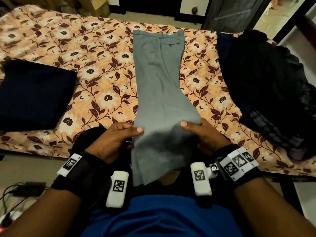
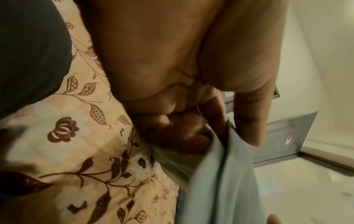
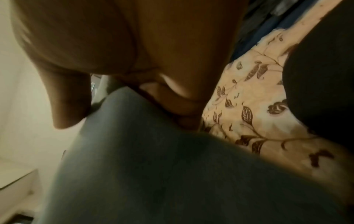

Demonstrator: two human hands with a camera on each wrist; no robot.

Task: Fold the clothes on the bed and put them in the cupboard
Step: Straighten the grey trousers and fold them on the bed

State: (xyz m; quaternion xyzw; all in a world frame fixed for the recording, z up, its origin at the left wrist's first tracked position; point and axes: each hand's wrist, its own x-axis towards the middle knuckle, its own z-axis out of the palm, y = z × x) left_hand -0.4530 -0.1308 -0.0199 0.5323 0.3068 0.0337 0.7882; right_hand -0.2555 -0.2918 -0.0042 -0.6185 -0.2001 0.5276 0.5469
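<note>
While the grey trousers point(image 1: 159, 79) lie lengthwise across the floral bed point(image 1: 102, 69), waistband far, the left hand point(image 1: 111, 141) and right hand point(image 1: 203, 137) pinch the legs at the near edge. A folded navy garment point(image 1: 34, 93) lies left, a dark clothes pile point(image 1: 266, 93) right.

Left wrist view: fingers point(image 2: 249, 121) clamp the grey cloth point(image 2: 220, 181).

Right wrist view: thumb point(image 3: 70, 106) and curled fingers grip the trousers point(image 3: 153, 166).

One pair of grey trousers point(image 1: 160, 86), one folded dark garment point(image 1: 32, 93), one dark heap of clothes point(image 1: 266, 86), all on one floral bed point(image 1: 95, 48); two hands.
</note>
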